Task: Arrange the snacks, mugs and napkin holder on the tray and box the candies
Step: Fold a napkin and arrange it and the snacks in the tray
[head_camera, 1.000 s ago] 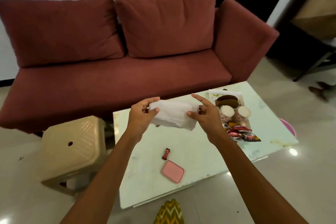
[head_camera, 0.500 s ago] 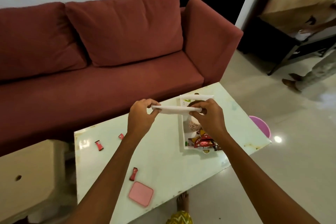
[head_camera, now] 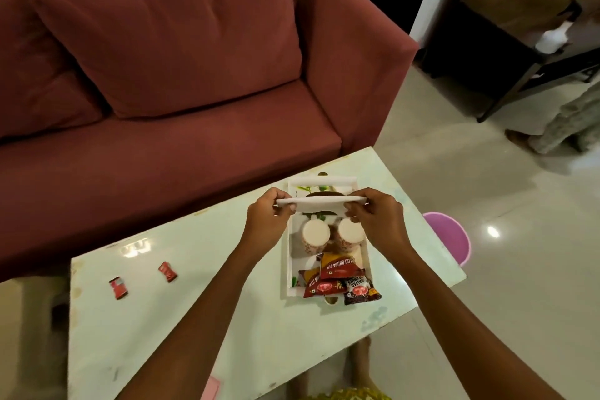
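1. Behind the tray (head_camera: 288, 256), past the far edge of the table, stands one red sofa (head_camera: 168, 101) with two back cushions in view.
2. Under the tray lies one pale table (head_camera: 181, 318); the tray sits toward its right end.
3. The tray itself is single and white, with a leaf print on its floor.
4. Right of the tray, on the floor beyond the table edge, stands one purple bucket (head_camera: 449, 237).
5. Above the tray's far half are two hands. The left hand (head_camera: 269, 221) and the right hand (head_camera: 378, 221) each pinch one end of a single folded white napkin stack (head_camera: 319, 202), held level between them.
6. At the tray's far end, just under the napkins, one brown napkin holder (head_camera: 324, 194) shows in part.
7. In the tray's middle stand two patterned mugs (head_camera: 315, 232) (head_camera: 350, 230), side by side.
8. At the tray's near end lie three overlapping snack packets (head_camera: 337, 266) (head_camera: 316, 286) (head_camera: 360, 291); one pokes over the near rim.
9. Well left of the tray, two red candies (head_camera: 167, 271) (head_camera: 118, 287) lie on the table, apart from each other.
10. Near-left of the tray, at the table's front edge, one pink box (head_camera: 211, 390) shows only a corner.
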